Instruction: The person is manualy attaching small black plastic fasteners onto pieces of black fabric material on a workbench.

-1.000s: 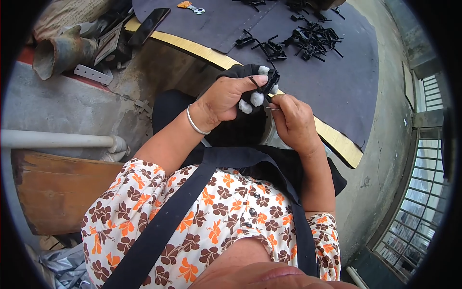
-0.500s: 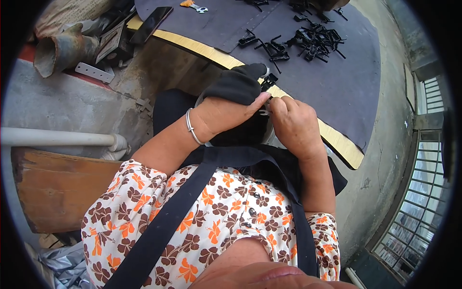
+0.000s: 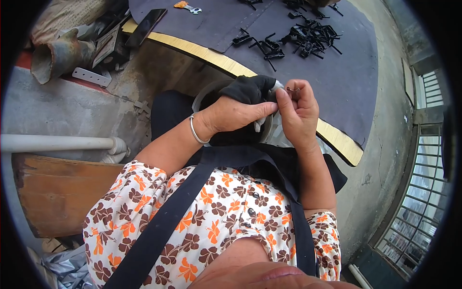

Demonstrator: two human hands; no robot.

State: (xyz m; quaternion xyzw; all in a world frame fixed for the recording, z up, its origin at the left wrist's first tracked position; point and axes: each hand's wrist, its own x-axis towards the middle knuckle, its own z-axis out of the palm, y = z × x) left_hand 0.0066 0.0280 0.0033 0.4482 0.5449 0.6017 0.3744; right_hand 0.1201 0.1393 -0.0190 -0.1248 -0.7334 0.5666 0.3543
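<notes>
My left hand has black cloth over its fingers, with the bare thumb stretched toward the right hand. Those covered fingers are curled, and whatever they hold is hidden. White cloth shows at their tips. Close against it, my right hand is closed in a pinch, palm turned partly up. A small dark thing shows by its fingertips, too small to name. Both hands are over a pail with a pale rim, near the table edge. Beyond them, several small black rod-handled parts lie heaped on the table.
The dark-topped table has a yellow edge. A phone and an orange-handled wrench lie at its far left. At left stand a rusty pipe piece, a white pipe and a wooden board.
My right hand has turned to show more of its palm, fingers now raised. The black part between the hands is out of sight. White cloth shows more at the left fingertips.
</notes>
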